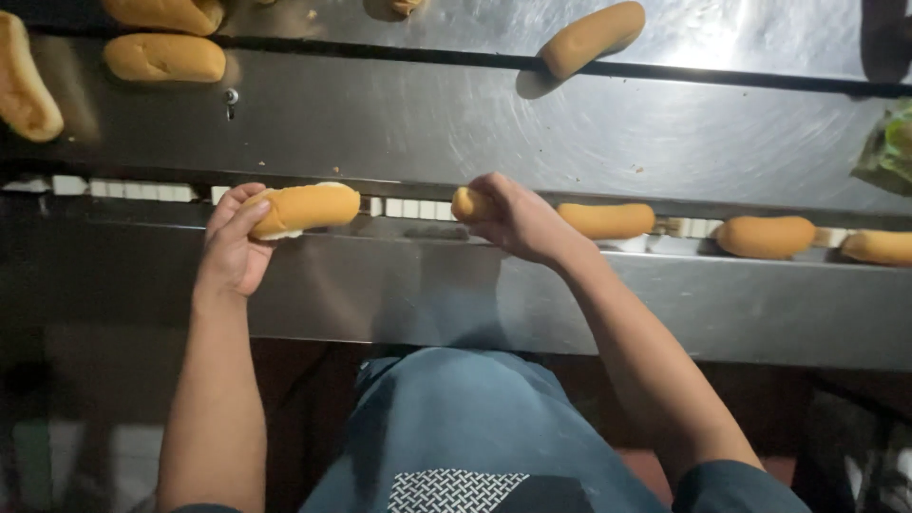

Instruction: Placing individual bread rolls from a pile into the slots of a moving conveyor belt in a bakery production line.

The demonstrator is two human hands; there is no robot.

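Note:
My left hand [231, 249] grips one end of a long golden bread roll [309, 207], held level above the white slatted conveyor track [408, 207]. My right hand [518, 220] is closed around another roll [468, 203], of which only the rounded end shows past my fingers. Both hands hover over the narrow track that runs left to right between steel panels. To the right of my right hand, three more rolls lie in line on the track: one [608, 220] close by, one [766, 237] further on, one [879, 247] at the frame edge.
A steel table [427, 123] lies beyond the track, with loose rolls at its far left [163, 57] and one at top centre [591, 38]. A green plastic bag [888, 147] sits at the right edge. A steel front panel [760, 309] stands between me and the track.

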